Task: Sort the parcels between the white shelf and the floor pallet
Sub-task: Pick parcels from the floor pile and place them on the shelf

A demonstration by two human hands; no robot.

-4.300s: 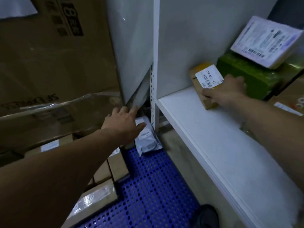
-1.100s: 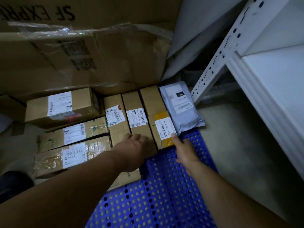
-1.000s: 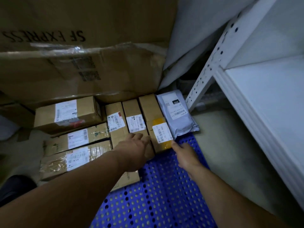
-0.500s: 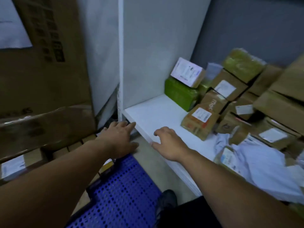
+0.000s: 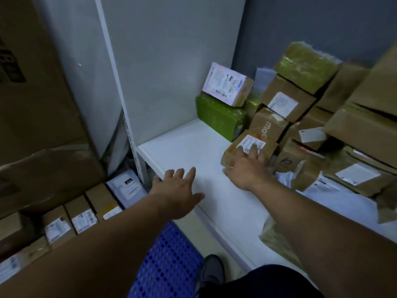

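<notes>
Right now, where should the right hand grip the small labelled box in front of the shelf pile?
Probably grip the box near its front end, across the width, from the front over the shelf. It leans on the pile, so its back is blocked; the front end is free, under the right hand.

Shelf [image 5: 193, 151]: plain white. Pallet [image 5: 169, 261]: bright blue w/ grid of dark holes. Green parcel [image 5: 219, 117]: leaf green. Labelled box [image 5: 227, 84]: pale pink-white, black barcode. Taped parcel [image 5: 305, 65]: olive-yellow. Moc box [image 5: 268, 125]: brown, white lettering. Small box [image 5: 234, 150]: brown, white label w/ black print. Mailer [image 5: 126, 186]: grey. Wall [image 5: 311, 24]: dark grey-blue.
</notes>
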